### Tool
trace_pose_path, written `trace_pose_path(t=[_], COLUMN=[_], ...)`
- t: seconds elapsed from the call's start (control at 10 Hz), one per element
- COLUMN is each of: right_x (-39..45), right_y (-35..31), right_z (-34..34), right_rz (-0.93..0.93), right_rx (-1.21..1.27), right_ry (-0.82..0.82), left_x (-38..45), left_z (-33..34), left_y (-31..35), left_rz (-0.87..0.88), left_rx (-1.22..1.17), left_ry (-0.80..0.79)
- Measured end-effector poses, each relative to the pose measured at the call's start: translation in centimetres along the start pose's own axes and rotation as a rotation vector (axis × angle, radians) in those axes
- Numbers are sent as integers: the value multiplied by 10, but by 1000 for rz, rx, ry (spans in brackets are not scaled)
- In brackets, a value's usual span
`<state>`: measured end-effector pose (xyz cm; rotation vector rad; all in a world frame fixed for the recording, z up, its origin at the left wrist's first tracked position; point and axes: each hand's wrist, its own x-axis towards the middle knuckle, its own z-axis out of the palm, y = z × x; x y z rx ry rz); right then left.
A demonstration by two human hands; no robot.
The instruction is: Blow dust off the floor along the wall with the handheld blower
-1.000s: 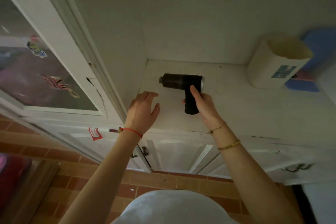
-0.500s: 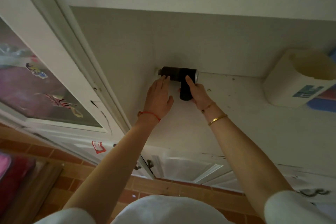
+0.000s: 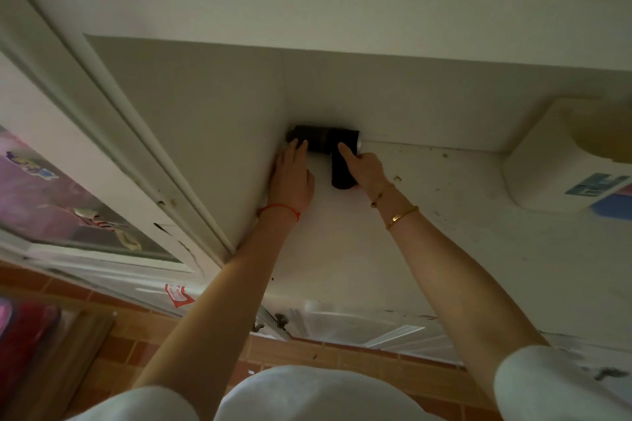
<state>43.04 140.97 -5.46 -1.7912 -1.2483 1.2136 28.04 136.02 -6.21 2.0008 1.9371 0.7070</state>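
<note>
A black handheld blower (image 3: pixel 323 143) lies in the back left corner of a white cabinet top (image 3: pixel 427 236), its barrel along the rear wall and its nozzle pointing left into the corner. My right hand (image 3: pixel 362 167) is wrapped around its handle, forefinger stretched up the barrel. My left hand (image 3: pixel 294 178) rests flat with fingers together on the top, beside the cabinet's side panel, its fingertips touching the blower's nozzle end. Dark specks of dirt dot the top right of the blower.
A cream plastic container (image 3: pixel 564 164) with a blue label stands at the back right. A tall glass-door cabinet (image 3: pixel 68 195) with stickers rises at left. White cupboard doors (image 3: pixel 359 328) and a terracotta tile floor (image 3: pixel 136 345) lie below.
Both hands have pushed the blower away from me, from mid-top to the back left corner against the wall. My left hand has come down flat next to the nozzle.
</note>
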Motion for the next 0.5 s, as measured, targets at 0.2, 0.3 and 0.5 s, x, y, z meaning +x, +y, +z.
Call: trace_pose_path(t=[0.2, 0.3, 0.5], right_x=[3, 3, -6], right_y=[2, 4, 9], right_z=[-3, -2, -7], right_rz=[-197, -253, -342], right_rx=[-359, -518, -617], right_ry=[168, 217, 299], left_x=[5, 4, -9], left_z=[-2, -3, -5], left_y=[4, 2, 2], left_rz=[51, 59, 79], left_rx=[9, 14, -18], left_ry=[21, 25, 45])
